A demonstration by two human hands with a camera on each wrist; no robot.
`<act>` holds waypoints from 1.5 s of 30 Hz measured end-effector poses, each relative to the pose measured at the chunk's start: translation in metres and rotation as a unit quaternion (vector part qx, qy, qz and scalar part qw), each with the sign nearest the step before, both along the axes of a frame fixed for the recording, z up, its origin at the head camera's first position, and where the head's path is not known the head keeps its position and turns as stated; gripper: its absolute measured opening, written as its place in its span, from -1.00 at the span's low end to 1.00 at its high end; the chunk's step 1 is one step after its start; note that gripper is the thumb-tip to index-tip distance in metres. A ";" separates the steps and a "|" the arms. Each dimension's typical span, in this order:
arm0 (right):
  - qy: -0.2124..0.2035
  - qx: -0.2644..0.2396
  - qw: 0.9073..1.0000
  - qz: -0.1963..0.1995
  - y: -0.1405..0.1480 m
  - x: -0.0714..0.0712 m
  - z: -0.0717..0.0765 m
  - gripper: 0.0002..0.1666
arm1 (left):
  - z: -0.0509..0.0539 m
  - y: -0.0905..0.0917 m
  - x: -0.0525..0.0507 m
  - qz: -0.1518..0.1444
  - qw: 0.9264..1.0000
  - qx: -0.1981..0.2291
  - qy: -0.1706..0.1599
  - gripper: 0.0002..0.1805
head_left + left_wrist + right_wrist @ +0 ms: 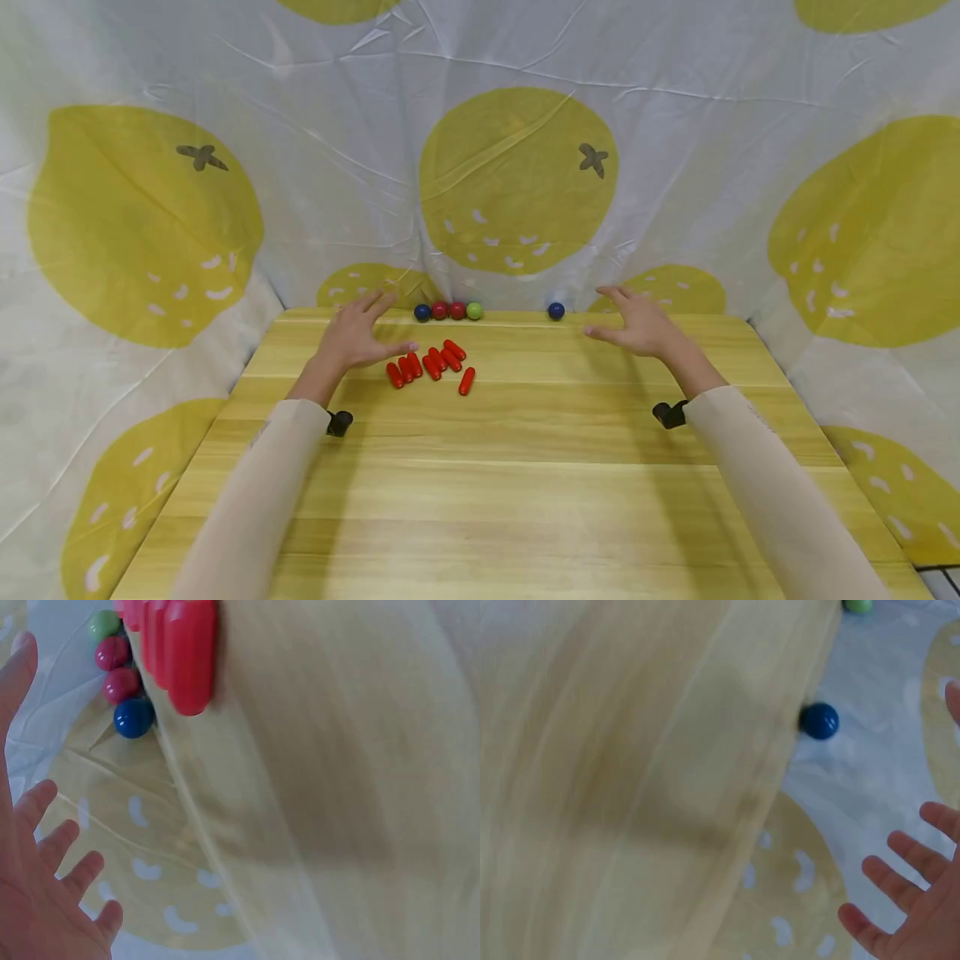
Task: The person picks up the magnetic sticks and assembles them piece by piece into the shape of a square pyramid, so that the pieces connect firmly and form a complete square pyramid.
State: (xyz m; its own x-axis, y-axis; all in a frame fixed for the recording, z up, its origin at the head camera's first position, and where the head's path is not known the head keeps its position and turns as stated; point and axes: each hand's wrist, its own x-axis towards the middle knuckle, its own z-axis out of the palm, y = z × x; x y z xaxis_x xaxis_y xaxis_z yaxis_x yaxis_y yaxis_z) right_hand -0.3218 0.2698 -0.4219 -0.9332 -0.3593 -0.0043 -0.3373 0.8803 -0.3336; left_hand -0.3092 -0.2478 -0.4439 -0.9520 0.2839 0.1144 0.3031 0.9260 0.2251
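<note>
My left hand [357, 333] hovers over the table's back left, fingers spread, holding nothing. Beside its thumb lie several red capsule-shaped pieces [433, 364], with one [467, 381] apart to the right. A row of small balls sits along the back edge: a blue ball [422, 312], two dark red balls [448, 311] and a green ball [474, 311]. Farther right along that edge is another blue ball [556, 311]. My right hand [637, 323] is to the right of it, fingers spread and with nothing in its grasp. The left wrist view shows the capsules [191, 656] close up.
The wooden table [495, 500] has its back edge against a white cloth [360, 167] printed with yellow lemons. The cloth also hangs along both sides. Black wrist cameras [340, 423] are strapped at both sleeves.
</note>
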 end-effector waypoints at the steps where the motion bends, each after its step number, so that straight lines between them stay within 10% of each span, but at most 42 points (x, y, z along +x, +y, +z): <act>1: -0.002 -0.009 1.000 0.005 -0.003 -0.001 -0.005 0.12 | -0.004 0.000 0.001 -0.001 1.000 0.014 -0.002 0.17; 16: -0.001 -0.148 0.989 0.021 -0.044 -0.021 -0.059 -0.23 | -0.042 -0.015 0.027 -0.020 0.970 0.200 -0.134 -0.19; 32: -0.005 -0.110 0.994 0.003 -0.069 -0.034 -0.079 -0.23 | -0.056 -0.020 0.045 0.004 0.965 0.229 -0.125 -0.42; 45: -0.034 -0.179 0.982 -0.037 -0.059 -0.024 -0.083 -0.46 | -0.058 -0.036 0.052 -0.019 0.960 0.254 -0.117 -0.72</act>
State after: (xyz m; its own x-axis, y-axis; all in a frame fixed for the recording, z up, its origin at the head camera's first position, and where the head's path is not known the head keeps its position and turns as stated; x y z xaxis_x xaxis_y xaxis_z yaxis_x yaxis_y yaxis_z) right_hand -0.3454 0.2106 -0.5045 -0.9590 -0.2795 0.0464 -0.2421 0.7234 -0.6466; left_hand -0.2573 -0.2836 -0.5021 -0.9584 0.2836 0.0310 0.2208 0.6682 0.7105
